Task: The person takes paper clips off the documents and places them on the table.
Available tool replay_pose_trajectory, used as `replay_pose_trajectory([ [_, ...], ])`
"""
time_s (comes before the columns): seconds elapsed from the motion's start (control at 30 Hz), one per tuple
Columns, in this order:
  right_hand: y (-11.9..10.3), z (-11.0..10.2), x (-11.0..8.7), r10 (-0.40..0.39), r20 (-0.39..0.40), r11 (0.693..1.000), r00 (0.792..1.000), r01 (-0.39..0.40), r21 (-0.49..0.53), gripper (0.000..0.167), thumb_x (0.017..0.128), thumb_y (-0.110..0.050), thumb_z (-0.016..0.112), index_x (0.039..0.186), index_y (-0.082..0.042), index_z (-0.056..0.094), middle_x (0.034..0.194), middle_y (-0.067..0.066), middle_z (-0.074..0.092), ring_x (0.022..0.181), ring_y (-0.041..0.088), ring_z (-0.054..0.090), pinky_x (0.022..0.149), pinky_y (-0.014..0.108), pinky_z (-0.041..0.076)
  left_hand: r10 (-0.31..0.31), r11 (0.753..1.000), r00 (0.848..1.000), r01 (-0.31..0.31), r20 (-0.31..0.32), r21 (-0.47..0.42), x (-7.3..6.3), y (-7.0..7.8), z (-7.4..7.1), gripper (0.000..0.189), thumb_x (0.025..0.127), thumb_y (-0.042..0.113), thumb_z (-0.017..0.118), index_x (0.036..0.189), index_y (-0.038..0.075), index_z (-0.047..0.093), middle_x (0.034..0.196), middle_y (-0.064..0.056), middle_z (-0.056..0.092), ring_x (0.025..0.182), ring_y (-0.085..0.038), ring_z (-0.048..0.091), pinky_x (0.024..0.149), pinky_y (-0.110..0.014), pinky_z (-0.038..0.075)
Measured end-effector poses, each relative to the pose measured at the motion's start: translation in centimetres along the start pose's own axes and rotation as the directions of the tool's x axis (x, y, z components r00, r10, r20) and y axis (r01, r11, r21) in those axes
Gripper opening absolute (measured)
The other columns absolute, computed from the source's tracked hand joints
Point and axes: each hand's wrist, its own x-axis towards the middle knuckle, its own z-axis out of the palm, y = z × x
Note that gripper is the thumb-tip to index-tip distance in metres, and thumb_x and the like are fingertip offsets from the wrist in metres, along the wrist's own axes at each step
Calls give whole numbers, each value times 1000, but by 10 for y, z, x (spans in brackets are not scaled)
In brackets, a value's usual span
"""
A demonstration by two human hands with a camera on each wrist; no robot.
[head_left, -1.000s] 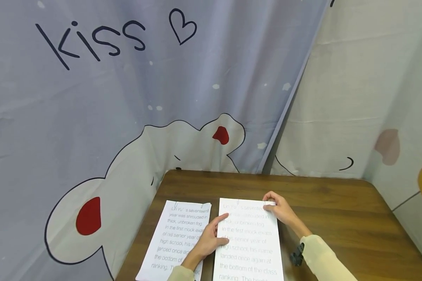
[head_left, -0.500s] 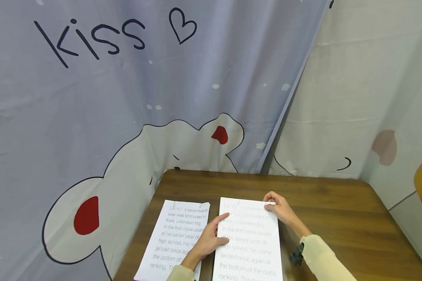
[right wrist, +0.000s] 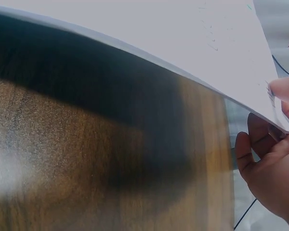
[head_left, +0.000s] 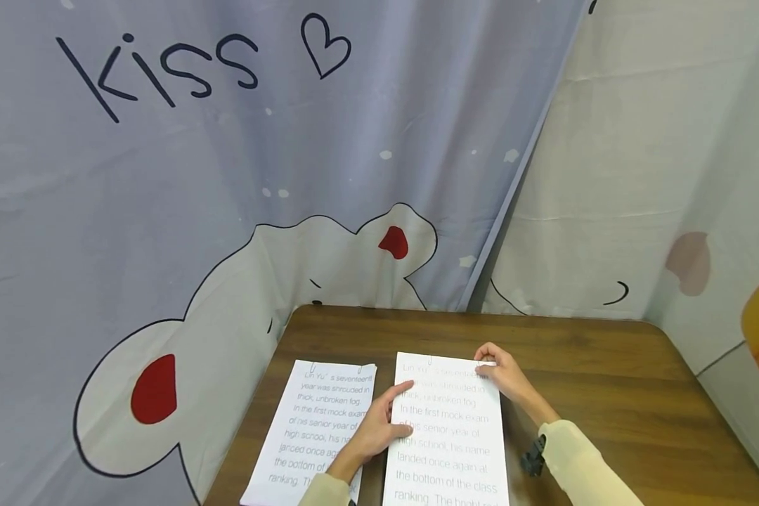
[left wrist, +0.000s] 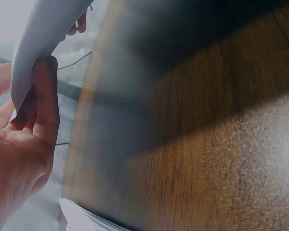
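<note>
The person holds one stack of printed sheets (head_left: 445,450) above the bench (head_left: 607,407), because in both wrist views I notice a dark shadow on the wood below its edge. If I take this stack as a clock, the left hand (head_left: 372,430) is at nine o'clock, its fingers clamped on the side edge, and the right hand (head_left: 504,374) is at one o'clock, with the fingers clamped on the corner. A thin paper clip (head_left: 429,360) sits near twelve. I think two points of hold are chosen since paper bends easily; indeed the edge curves in the right wrist view. Farther toward nine o'clock, the second stack (head_left: 319,429) lies on the bench, partly covered by the left arm, probably placed apart so that the sheets do not mix. Behind everything, at twelve, hangs a printed curtain (head_left: 164,176).
</note>
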Motion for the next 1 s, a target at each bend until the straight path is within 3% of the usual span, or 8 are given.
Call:
replay_pose_trajectory([
  [0.37, 3, -2, 5, -29, 21, 999, 999, 28, 21, 22, 87, 10, 66, 108, 12, 57, 87, 15, 61, 75, 13, 55, 64, 25, 47, 6, 1000, 1000, -6, 1, -15, 0, -2, 0, 91, 78, -18, 66, 162, 8, 41, 137, -24, 65, 102, -29, 76, 79, -26, 64],
  [0.8, -3, -3, 3, 35, -2, 997, 999, -34, 63, 23, 87, 12, 65, 108, 13, 57, 78, 5, 51, 71, 12, 49, 64, 24, 42, 17, 1000, 1000, -17, 11, -21, 0, -3, 0, 91, 78, -19, 66, 162, 7, 40, 132, -24, 69, 96, -23, 77, 76, -27, 64],
  [1.0, -1, -7, 6, 44, -7, 997, 999, -43, 70, 24, 88, 11, 65, 110, 13, 56, 81, 6, 56, 72, 12, 51, 65, 25, 44, 16, 1000, 1000, -15, 4, -5, 0, -5, -1, 91, 78, -18, 67, 161, 9, 42, 131, -22, 69, 95, -22, 76, 77, -27, 64],
])
